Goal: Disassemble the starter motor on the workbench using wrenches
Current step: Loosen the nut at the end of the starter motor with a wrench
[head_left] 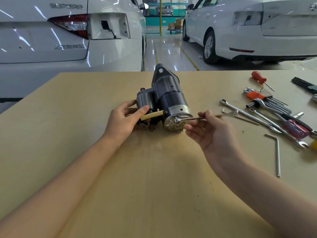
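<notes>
Head view: wrench [192, 118] on starter motor [169, 102]

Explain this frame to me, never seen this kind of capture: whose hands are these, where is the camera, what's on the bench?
There is no robot here. One wide-angle camera worn on a person's head looks forward and down, so the two bare arms are the wearer's own. On the workbench lies a starter motor. The left hand grips its dark side housing to steady it. The right hand pinches a small wrench, whose head sits on a fastener on the shiny end cap. To the right lie spare tools: combination wrenches, a hex key set, a red-handled screwdriver and a loose hex key. Behind the bench stand two white cars.
</notes>
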`<action>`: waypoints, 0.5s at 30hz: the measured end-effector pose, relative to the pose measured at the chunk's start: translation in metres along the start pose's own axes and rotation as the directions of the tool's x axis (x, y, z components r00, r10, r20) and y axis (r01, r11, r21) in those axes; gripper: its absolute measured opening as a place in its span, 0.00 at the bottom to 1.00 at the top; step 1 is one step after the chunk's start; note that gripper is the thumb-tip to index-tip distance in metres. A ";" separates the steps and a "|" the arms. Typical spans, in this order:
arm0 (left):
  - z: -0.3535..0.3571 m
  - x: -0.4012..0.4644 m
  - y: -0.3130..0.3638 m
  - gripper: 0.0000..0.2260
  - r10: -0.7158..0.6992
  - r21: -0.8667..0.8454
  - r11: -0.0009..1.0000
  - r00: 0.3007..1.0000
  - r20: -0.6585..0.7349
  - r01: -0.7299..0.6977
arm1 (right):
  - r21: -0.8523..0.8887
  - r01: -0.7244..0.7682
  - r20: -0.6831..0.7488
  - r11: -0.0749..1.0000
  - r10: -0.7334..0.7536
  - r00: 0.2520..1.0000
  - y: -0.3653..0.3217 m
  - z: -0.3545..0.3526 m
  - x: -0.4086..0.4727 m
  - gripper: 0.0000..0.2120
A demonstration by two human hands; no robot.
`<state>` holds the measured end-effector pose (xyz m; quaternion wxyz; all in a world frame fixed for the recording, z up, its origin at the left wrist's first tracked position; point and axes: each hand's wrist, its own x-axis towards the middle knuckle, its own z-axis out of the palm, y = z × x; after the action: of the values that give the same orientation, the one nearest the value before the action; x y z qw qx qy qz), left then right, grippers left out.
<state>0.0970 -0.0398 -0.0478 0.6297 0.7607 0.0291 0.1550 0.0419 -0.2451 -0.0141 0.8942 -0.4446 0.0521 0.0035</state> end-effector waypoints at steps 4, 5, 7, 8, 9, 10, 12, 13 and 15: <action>-0.001 -0.001 0.001 0.25 0.002 0.011 1.000 1.000 0.003 -0.002 | -0.471 0.466 0.286 0.749 -0.369 0.884 -0.005 0.007 -0.003 0.08; -0.001 -0.001 0.001 0.26 -0.001 0.015 1.000 1.000 0.004 0.000 | -0.553 0.564 0.384 0.613 -0.413 0.826 -0.004 0.010 -0.004 0.07; -0.002 -0.001 0.002 0.26 -0.003 0.015 1.000 1.000 0.008 0.003 | -0.648 0.713 0.591 0.270 -0.413 0.693 0.004 0.017 -0.007 0.04; -0.002 -0.001 0.002 0.27 -0.007 0.009 1.000 1.000 0.012 0.007 | -0.650 0.753 0.681 0.100 -0.364 0.636 0.009 0.020 -0.009 0.05; -0.002 -0.002 0.002 0.28 -0.012 0.002 1.000 1.000 0.017 0.012 | -0.633 0.772 0.752 -0.063 -0.289 0.593 0.015 0.021 -0.011 0.06; -0.002 -0.002 0.003 0.29 -0.018 0.000 1.000 1.000 0.019 0.018 | -0.596 0.771 0.802 -0.223 -0.203 0.561 0.020 0.021 -0.012 0.07; -0.002 -0.002 0.002 0.29 -0.020 0.007 1.000 1.000 0.019 0.020 | -0.500 0.730 0.846 -0.467 -0.083 0.526 0.029 0.020 -0.012 0.07; -0.002 -0.002 0.003 0.28 -0.020 0.011 1.000 1.000 0.020 0.020 | -0.474 0.710 0.852 -0.520 -0.067 0.520 0.030 0.020 -0.012 0.07; -0.002 -0.002 0.004 0.30 -0.020 0.004 1.000 1.000 0.023 0.020 | -0.453 0.711 0.870 -0.538 -0.092 0.485 0.025 0.020 -0.013 0.07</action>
<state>0.0934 -0.0390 -0.0443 0.6299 0.7634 0.0299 0.1397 0.0294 -0.2135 -0.0204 0.0687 -0.8821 -0.3716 -0.2812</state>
